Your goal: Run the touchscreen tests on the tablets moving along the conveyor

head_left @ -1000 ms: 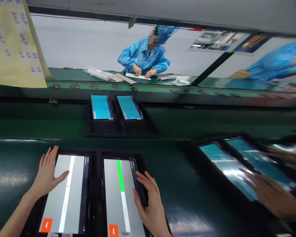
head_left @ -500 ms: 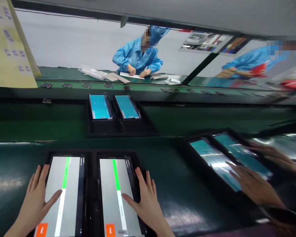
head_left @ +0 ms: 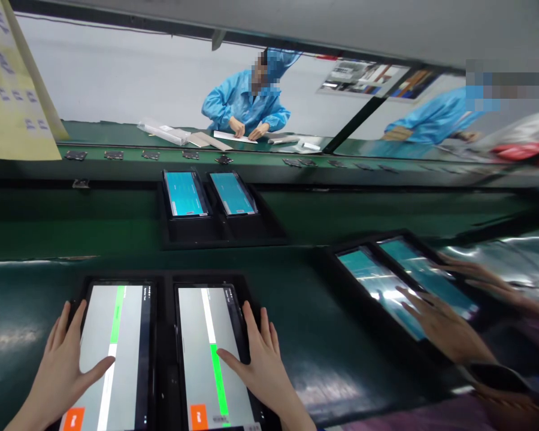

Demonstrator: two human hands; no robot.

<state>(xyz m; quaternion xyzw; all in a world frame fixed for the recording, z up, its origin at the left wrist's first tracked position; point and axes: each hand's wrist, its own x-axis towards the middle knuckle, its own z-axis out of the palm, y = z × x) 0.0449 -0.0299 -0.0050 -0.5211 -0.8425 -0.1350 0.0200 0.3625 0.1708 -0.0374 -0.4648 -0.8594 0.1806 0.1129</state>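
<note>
Two tablets lie side by side in a black tray (head_left: 164, 335) on the green bench before me. My left hand (head_left: 60, 365) rests at the outer edge of the left tablet (head_left: 90, 359), fingers spread, thumb over its screen. On that screen a bar is green in its upper half, white below, with an orange block at the bottom. My right hand (head_left: 265, 359) lies open along the right edge of the right tablet (head_left: 197, 365), its thumb at the middle of the bar. There the bar is white above and green below. Neither hand grips anything.
Farther back, another black tray (head_left: 224, 232) holds two tablets with blue screens. To the right, a co-worker's hands (head_left: 449, 323) are over two tablets (head_left: 381, 293) in a third tray. Across the bench, a person in blue (head_left: 247, 105) handles a white strip. Yellow paper (head_left: 18, 102) hangs left.
On the right tablet, green has switched from the upper half of the bar to the lower. The left screen looks unchanged. My hands stay in place; the view has shifted slightly.
</note>
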